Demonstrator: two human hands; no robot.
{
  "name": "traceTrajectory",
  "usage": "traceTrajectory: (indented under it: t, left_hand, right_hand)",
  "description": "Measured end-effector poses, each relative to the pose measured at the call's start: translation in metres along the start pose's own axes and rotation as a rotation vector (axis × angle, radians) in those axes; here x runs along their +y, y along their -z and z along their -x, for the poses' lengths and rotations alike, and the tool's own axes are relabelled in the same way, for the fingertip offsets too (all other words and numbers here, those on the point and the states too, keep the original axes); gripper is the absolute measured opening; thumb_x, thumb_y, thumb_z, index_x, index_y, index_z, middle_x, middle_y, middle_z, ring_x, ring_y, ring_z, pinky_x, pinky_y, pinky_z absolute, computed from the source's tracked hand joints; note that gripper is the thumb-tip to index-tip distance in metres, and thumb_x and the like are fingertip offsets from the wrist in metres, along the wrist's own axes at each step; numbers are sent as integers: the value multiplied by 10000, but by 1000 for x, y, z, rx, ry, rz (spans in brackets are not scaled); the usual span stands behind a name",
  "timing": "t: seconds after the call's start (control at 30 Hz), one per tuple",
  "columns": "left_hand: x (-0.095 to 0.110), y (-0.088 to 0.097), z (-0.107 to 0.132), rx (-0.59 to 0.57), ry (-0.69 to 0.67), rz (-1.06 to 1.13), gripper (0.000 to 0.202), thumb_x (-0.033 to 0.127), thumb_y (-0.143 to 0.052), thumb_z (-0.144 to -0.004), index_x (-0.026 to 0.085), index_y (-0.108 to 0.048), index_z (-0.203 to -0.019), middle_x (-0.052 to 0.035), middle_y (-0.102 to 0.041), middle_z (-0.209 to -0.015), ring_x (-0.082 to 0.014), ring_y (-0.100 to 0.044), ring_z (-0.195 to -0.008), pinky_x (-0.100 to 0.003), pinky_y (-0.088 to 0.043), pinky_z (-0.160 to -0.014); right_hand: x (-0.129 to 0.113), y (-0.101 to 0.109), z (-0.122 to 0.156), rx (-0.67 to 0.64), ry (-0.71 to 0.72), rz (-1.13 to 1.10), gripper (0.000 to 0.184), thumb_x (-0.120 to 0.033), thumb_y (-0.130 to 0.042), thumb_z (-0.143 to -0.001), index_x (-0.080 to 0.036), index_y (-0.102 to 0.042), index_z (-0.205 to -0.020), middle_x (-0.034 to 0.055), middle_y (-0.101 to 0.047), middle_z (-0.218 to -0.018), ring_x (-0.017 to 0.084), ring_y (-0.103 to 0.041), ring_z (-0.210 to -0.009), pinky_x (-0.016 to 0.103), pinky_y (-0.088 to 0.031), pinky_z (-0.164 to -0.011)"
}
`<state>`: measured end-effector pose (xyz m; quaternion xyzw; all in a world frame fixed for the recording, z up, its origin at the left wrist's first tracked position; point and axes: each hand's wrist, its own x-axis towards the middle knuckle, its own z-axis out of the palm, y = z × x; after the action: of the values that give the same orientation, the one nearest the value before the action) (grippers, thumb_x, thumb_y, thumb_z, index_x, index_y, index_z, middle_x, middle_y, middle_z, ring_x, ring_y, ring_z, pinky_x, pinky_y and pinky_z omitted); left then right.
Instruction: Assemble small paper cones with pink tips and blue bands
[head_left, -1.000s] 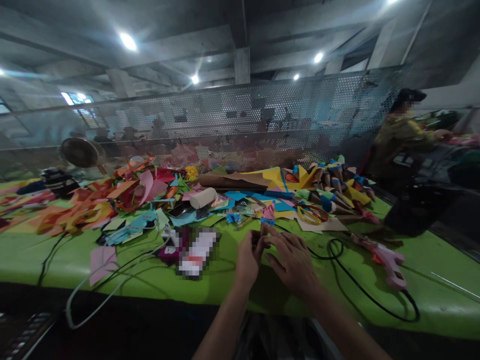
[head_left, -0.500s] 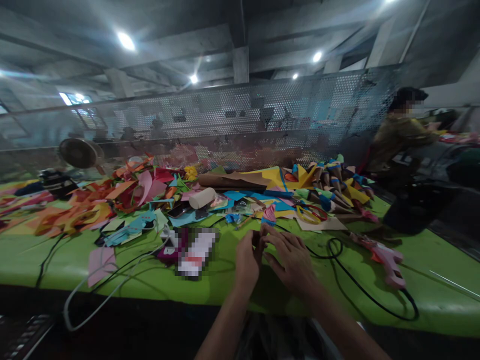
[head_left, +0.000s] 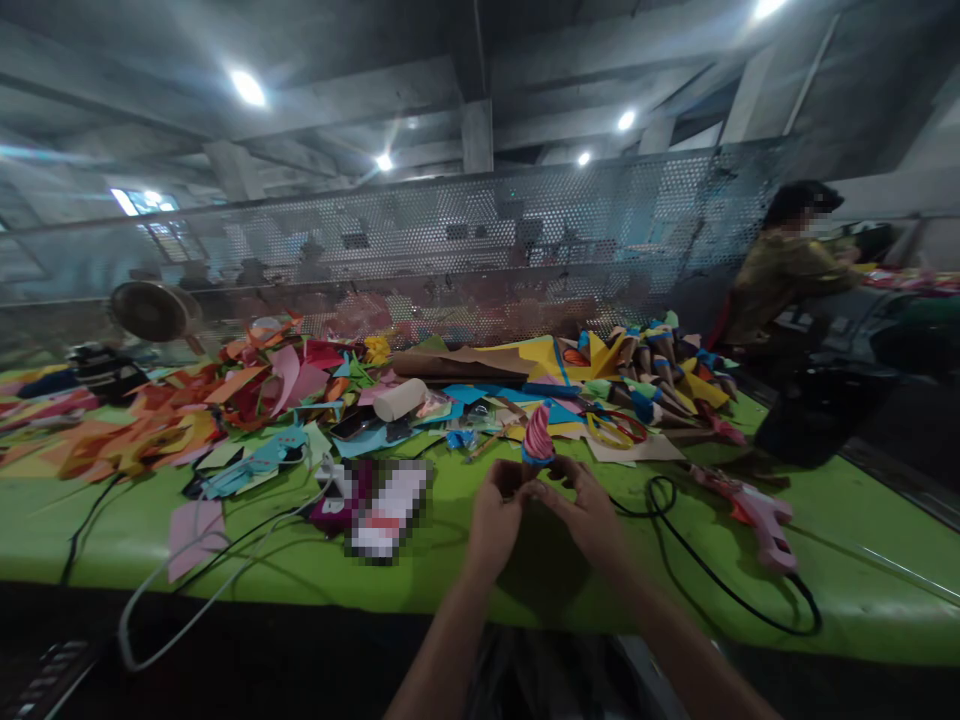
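A paper ice cream cone (head_left: 538, 436) with a pink swirled top and a blue band stands upright between my two hands, above the green table. My left hand (head_left: 496, 512) has its fingers closed on the cone's left side. From the right, my right hand (head_left: 581, 507) grips it too, thumb towards the front. The lower part of the cone is hidden behind my fingers. Right of my hands lies a pink glue gun (head_left: 757, 515) with a black cord. Left of them is a phone (head_left: 390, 510), its screen blurred out.
Paper scraps (head_left: 247, 385) in many colours heap along the back of the green table (head_left: 450, 570). More paper cones (head_left: 664, 370) lie at the back right, near yellow-handled scissors (head_left: 611, 430). Cables run along the left front. A person (head_left: 795, 265) works at the far right.
The swirled top now stands higher and shows more fully between my hands. My right hand has turned from lying over the cone to gripping its side. The view has shifted slightly.
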<state>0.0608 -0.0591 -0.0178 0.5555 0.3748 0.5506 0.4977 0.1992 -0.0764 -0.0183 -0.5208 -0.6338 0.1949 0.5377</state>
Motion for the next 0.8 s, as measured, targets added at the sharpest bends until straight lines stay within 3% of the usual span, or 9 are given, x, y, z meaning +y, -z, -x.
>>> traceTrajectory:
  t: [0.17, 0.4, 0.63, 0.8]
  left_hand:
    - [-8, 0, -1, -17, -17, -89, 110, 212, -666, -744, 184, -596, -825, -13, -665, -778, -173, -617, -761, -290, -468, -741]
    - [-5, -1, 0, -172, 51, 96, 256, 343, -722, -751, 170, -692, -936, -86, -743, -947, -243, -668, -957, -372, -487, -910]
    - [-5, 0, 0, -149, 100, 80, 272, 394, -772, -696, 166, -710, -830, -71, -753, -869, -237, -673, -859, -359, -505, -842]
    - [-1, 1, 1, -154, 112, 127, 321, 414, -770, -700, 166, -714, -896, -74, -748, -902, -236, -671, -877, -358, -502, -855]
  right_hand:
    - [6, -2, -1, 33, -80, -14, 393, -528, -669, -781, -198, -670, -996, 84, -692, -939, 265, -625, -857, 411, -489, -773]
    - [8, 3, -2, 22, -89, -32, 324, -493, -660, -793, -209, -686, -948, 66, -706, -884, 247, -626, -811, 400, -493, -750]
    - [7, 5, -3, -11, -72, -55, 303, -490, -649, -801, -213, -693, -917, 54, -710, -854, 241, -636, -790, 398, -510, -741]
    - [4, 5, -2, -16, -54, -44, 327, -511, -628, -816, -218, -704, -942, 57, -713, -859, 249, -640, -797, 395, -510, -728]
